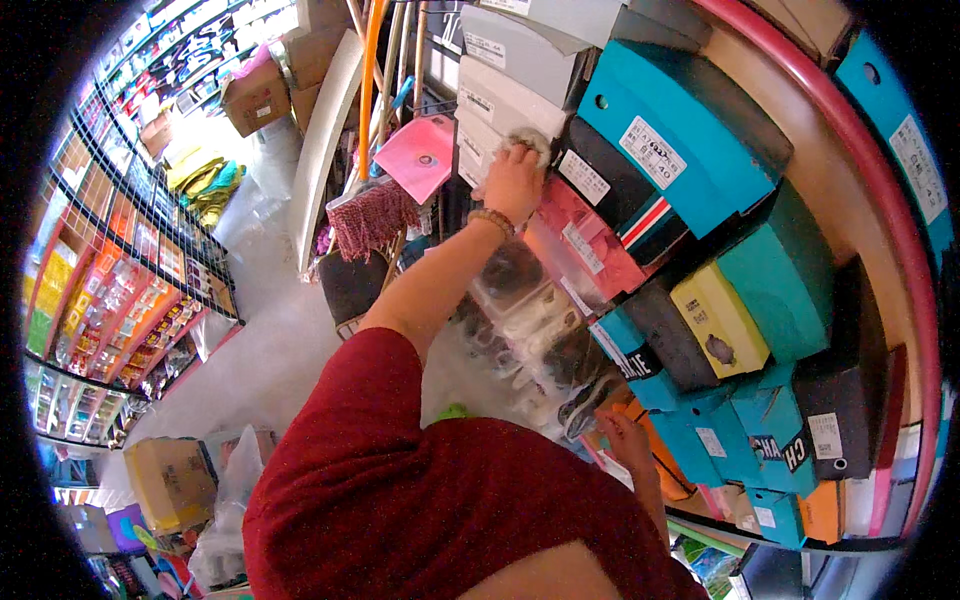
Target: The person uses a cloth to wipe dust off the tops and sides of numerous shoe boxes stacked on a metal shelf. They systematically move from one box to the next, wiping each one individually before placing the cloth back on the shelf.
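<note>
My left hand point(514, 178), with a beaded bracelet at the wrist, grips a crumpled greyish cloth point(528, 139). It holds the cloth against the ends of stacked pale grey shoe boxes point(480, 101). Right of the cloth sit a black shoe box point(585, 171) and a large turquoise shoe box point(646, 146), both with labels. A red-pink box point(581, 236) lies just below that hand. Lower down, my right hand point(628, 441) is beside an orange box point(660, 457) and a dark shoe point(586, 405). Its fingers look loosely apart, and nothing shows in them.
More shoe boxes fill the shelf, which has a red front edge point(892, 187). Clear-wrapped shoes point(536, 307) hang or stand below. A pink dustpan point(421, 156), a mop head point(373, 217) and a dark stool point(352, 281) stand ahead. Wire goods racks point(127, 300) and cardboard boxes point(171, 480) are left.
</note>
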Demonstrator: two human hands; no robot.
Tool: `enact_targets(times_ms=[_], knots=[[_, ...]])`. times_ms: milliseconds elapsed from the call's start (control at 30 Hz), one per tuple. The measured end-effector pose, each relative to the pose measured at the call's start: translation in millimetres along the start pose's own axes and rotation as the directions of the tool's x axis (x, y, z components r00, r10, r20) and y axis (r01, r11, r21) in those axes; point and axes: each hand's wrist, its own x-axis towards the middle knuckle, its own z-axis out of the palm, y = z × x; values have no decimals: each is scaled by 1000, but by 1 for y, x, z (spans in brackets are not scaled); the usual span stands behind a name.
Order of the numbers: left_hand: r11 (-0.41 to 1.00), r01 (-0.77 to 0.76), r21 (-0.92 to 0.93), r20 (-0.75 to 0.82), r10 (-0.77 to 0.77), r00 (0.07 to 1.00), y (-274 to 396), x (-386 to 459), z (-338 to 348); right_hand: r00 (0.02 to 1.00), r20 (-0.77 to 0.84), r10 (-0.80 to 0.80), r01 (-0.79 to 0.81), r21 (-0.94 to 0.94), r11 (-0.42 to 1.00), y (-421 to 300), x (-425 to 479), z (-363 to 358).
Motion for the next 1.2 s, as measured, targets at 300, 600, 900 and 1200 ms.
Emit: enact_targets(times_ms=[300, 600, 900, 1200], knots=[[566, 565, -601, 297, -498, 815, -26, -86, 30, 999, -11, -34, 35, 55, 998, -12, 5, -4], [403, 558, -726, 151, -698, 700, -156, -20, 55, 992, 53, 118, -114, -77, 991, -11, -23, -12], [548, 387, -741, -109, -667, 737, -196, -20, 163, 999, 43, 25, -20, -117, 993, 34, -25, -7], [638, 419, -645, 11, -541, 841, 4, -102, 83, 980, 120, 162, -152, -84, 985, -16, 24, 3]])
